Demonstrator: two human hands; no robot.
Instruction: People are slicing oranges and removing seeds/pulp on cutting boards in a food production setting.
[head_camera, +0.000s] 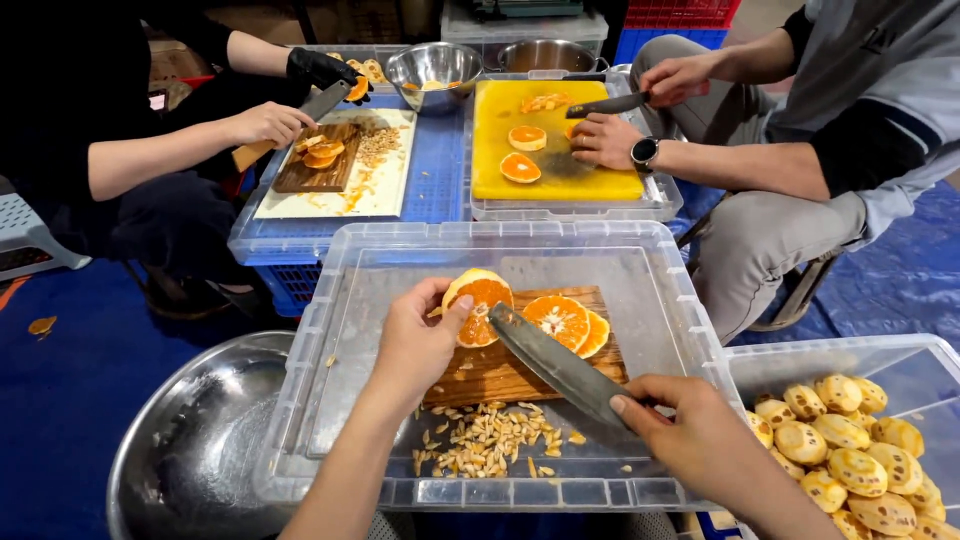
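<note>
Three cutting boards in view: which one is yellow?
The far right board, under the co-worker's knife. The other two boards are brown wood.

The orange half (478, 305) is tilted up, its wet cut face showing, pale rind around it, at the board's (520, 365) 10 o'clock corner. The knife (555, 362) has a broad grey blade slanting from 4 o'clock up to 10 o'clock, tip just beside the orange half.

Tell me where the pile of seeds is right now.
In the head view, the pile of seeds lies low and centre on the upturned clear bin, just in front of the wooden cutting board, between the left hand and right hand.
</note>
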